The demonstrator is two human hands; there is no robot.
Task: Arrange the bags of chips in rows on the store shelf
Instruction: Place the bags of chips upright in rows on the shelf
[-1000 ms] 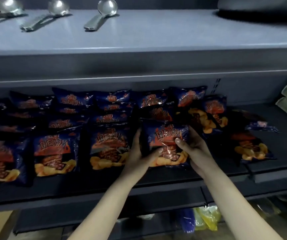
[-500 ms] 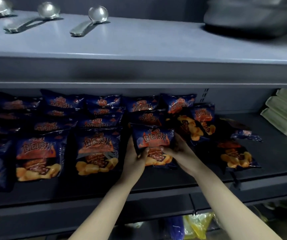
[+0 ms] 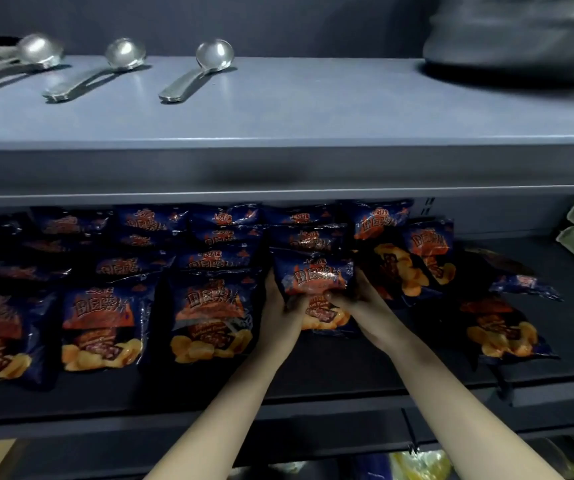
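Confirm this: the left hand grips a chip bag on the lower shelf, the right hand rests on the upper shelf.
Wrong about the right hand: the head view shows it gripping the same chip bag as the left hand, on the lower shelf, not the upper shelf.

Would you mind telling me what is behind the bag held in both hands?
Behind the held bag, more chip bags overlap in a column; only their tops show, the rest is covered.

left hand (image 3: 277,307) gripping, right hand (image 3: 365,303) gripping
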